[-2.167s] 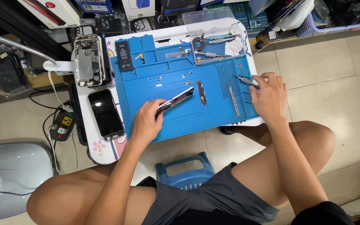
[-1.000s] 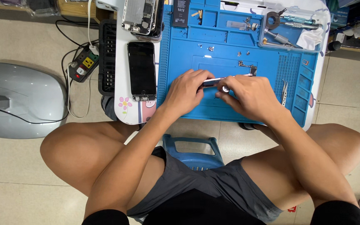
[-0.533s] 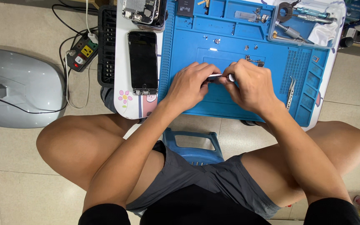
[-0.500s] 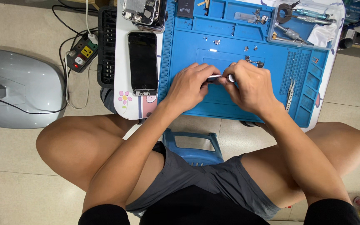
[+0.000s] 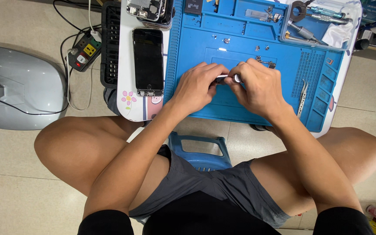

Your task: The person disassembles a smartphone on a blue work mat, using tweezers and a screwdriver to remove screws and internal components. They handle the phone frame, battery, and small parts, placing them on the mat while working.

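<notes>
Now, from your knees outward
Stool: blue plastic stool (image 5: 201,150) sits just short of the blue mat (image 5: 240,109).
Hands: your left hand (image 5: 196,85) and right hand (image 5: 257,87) press together mid-mat, pinching a small silver part (image 5: 227,78).
Phone: dark-screened phone (image 5: 148,61) lies just left of the mat.
Tray: clear tray (image 5: 323,26) sits at the mat's far right corner.

Phone-repair workshop: blue repair mat (image 5: 240,35); opened phone (image 5: 149,8); tweezers (image 5: 301,92).

**Tiled floor around a low work spot**

Beige floor tiles (image 5: 22,191) fill the view under even light. A grey rounded plastic cover (image 5: 18,87) lies at nine o'clock, a power strip (image 5: 83,51) at eleven, a blue stool (image 5: 201,150) at centre.
</notes>
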